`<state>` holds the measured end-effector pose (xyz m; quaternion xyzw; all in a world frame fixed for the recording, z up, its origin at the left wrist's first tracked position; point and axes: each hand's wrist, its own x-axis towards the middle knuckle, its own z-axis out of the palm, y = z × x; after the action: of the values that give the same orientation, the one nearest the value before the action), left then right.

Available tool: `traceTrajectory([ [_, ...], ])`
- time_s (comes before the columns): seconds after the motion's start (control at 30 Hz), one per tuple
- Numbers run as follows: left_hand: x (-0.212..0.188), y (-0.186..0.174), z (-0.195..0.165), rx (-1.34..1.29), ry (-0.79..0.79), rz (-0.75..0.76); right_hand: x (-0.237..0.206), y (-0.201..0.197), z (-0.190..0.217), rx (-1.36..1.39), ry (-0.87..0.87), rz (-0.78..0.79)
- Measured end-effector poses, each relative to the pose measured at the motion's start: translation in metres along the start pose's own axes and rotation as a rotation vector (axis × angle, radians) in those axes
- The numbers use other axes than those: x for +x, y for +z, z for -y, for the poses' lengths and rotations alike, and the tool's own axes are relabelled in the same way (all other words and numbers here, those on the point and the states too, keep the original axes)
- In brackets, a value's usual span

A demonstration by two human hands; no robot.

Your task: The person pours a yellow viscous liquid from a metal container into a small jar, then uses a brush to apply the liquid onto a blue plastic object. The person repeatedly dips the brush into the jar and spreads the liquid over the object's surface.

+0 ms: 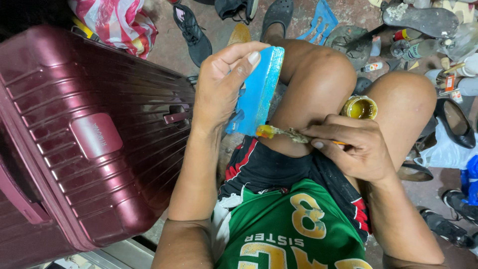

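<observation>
My left hand (221, 82) grips a flat blue shoe sole (258, 92), holding it on edge beside my left knee. My right hand (356, 149) pinches a small brush (279, 132) whose tip, thick with yellow glue, touches the lower end of the blue sole. An open pot of yellow glue (359, 107) sits between my knees, just above my right hand. I am seated, bare knees up, in a green shirt and dark shorts.
A large maroon hard-shell suitcase (84, 139) fills the left side. Black shoes (191, 30), a blue sole piece (321, 22), a striped plastic bag (117, 22) and small bottles (413, 47) litter the concrete floor ahead. More shoes (455, 122) lie at right.
</observation>
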<state>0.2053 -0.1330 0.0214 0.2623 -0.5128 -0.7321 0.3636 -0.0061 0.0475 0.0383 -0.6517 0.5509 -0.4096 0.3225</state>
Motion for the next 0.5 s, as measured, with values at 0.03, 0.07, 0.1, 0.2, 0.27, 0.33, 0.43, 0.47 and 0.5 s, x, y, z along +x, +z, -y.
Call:
traceTrajectory([
  [0.03,0.0000,-0.0004,-0.0003,-0.033,-0.007,0.010,0.0006,0.0014,-0.0004,-0.017,0.008,-0.001],
  [0.07,0.0000,-0.0008,-0.0005,-0.067,-0.015,0.020,0.0013,0.0021,-0.0006,-0.027,0.004,-0.016],
  [0.1,-0.0001,-0.0011,-0.0005,-0.100,-0.024,0.031,0.0020,0.0025,-0.0007,-0.037,0.000,-0.032],
  [0.2,0.0000,-0.0022,0.0005,-0.158,-0.082,0.053,0.0041,0.0024,-0.0016,-0.054,0.022,-0.098],
  [0.27,-0.0003,-0.0028,0.0016,-0.147,-0.062,0.073,0.0051,0.0022,-0.0021,-0.075,0.028,-0.148],
  [0.33,-0.0002,-0.0030,0.0032,-0.137,-0.051,0.084,0.0056,0.0023,-0.0025,-0.111,0.017,-0.203],
  [0.43,-0.0002,-0.0041,0.0049,-0.109,-0.039,0.073,0.0060,0.0041,-0.0030,-0.129,-0.008,-0.273],
  [0.47,-0.0005,-0.0045,0.0055,-0.092,-0.034,0.063,0.0062,0.0047,-0.0032,-0.123,-0.008,-0.268],
  [0.5,-0.0008,-0.0051,0.0060,-0.075,-0.028,0.052,0.0067,0.0056,-0.0036,-0.117,-0.009,-0.262],
])
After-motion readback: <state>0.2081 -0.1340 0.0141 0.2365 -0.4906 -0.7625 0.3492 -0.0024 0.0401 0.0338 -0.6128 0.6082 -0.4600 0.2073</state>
